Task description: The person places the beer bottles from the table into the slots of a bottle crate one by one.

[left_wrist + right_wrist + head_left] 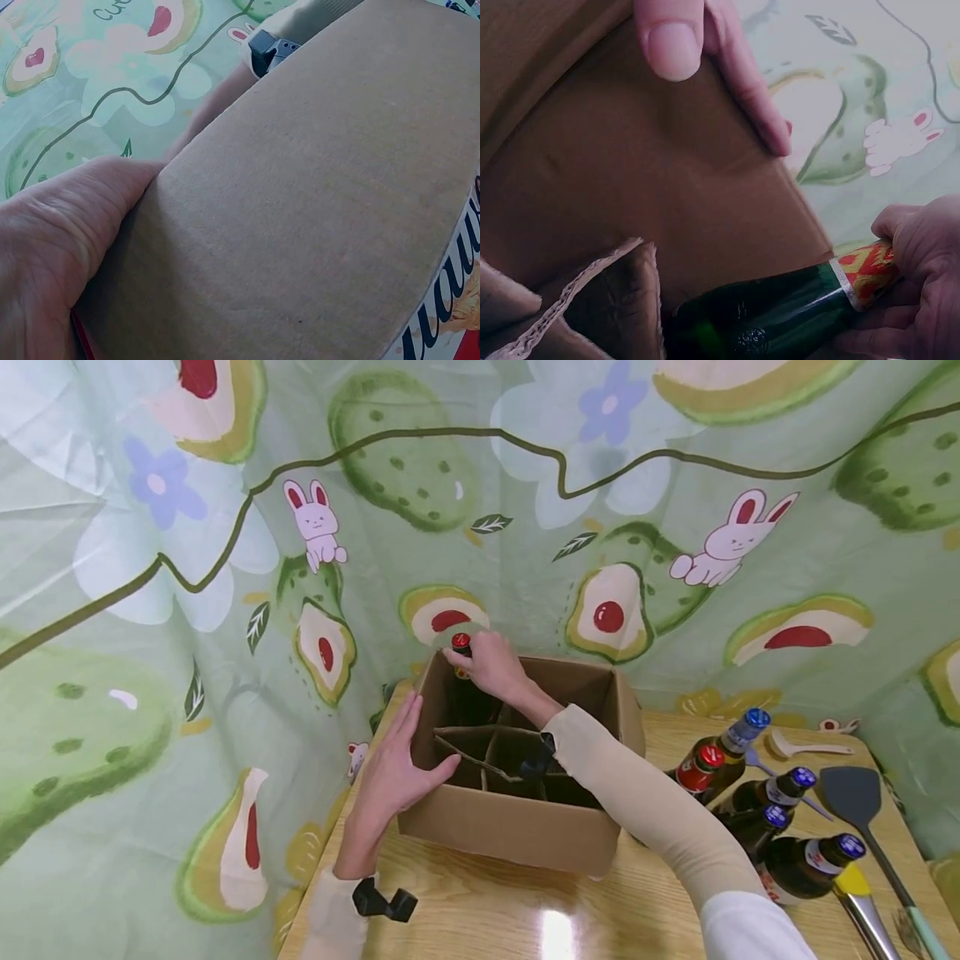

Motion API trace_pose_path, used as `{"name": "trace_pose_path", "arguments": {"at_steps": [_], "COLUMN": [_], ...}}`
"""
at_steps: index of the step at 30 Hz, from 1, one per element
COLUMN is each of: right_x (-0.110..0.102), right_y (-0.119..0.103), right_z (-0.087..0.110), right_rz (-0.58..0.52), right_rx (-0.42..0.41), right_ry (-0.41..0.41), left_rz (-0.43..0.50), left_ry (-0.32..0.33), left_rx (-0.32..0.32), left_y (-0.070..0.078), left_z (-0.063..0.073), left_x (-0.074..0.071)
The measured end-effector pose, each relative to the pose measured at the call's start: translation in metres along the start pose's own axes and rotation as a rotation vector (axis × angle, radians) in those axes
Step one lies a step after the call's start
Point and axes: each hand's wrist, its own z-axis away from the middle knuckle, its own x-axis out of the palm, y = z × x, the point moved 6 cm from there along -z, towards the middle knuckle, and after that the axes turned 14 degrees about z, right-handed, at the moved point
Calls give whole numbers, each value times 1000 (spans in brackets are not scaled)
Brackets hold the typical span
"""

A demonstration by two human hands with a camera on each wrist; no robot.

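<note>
My right hand (495,667) grips a green glass bottle (772,311) by its neck, around the red and yellow foil. The bottle, with a red cap, stands down in the far left part of an open cardboard box (510,832); its base is hidden. My left hand (396,772) holds the box's left wall, thumb on the inner side and fingers along the outside. Cardboard dividers (577,289) split the inside of the box into compartments.
Several capped bottles (798,870) stand on the wooden table (450,902) to the right, near my right sleeve. Beyond them lie a dark spatula (851,793), a pale spoon (813,749) and a yellow-tipped brush (855,885). A patterned cloth (525,568) hangs behind the box.
</note>
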Motion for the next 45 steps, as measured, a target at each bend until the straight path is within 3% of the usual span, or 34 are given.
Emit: {"name": "trace_pose_path", "arguments": {"at_steps": [4, 14, 20, 24, 28, 31, 34, 38, 41, 45], "right_x": [7, 40, 41, 41, 33, 25, 23, 16, -9, -63], "right_y": [0, 1, 3, 7, 10, 11, 14, 19, 21, 18], "right_z": [1, 4, 6, 7, 9, 9, 8, 5, 8, 22], "right_rz": [-27, -100, -156, -202, -258, -282, -310, -371, -398, -424], "right_rx": [18, 42, -12, -39, -64, -103, -110, -63, -21, -19], "right_ry": [-14, -143, -134, -176, -215, -226, -277, -369, -390, -315], "left_rz": [-10, -19, -17, -35, -3, -29, -96, -95, -74, -45], "left_ry": [2, 5, -8, -10, 3, 10, 19, 21, 6, -5], "left_rx": [9, 10, 27, 20, 14, 30, 36, 39, 39, 22], "left_y": [2, 0, 1, 7, 18, 23, 22, 17, 15, 13], "left_z": [0, 4, 5, 5, 0, -5, -5, -4, -5, -7], "left_x": [-3, -7, -3, -2, 0, 4, 6, 7, 7, 4]}}
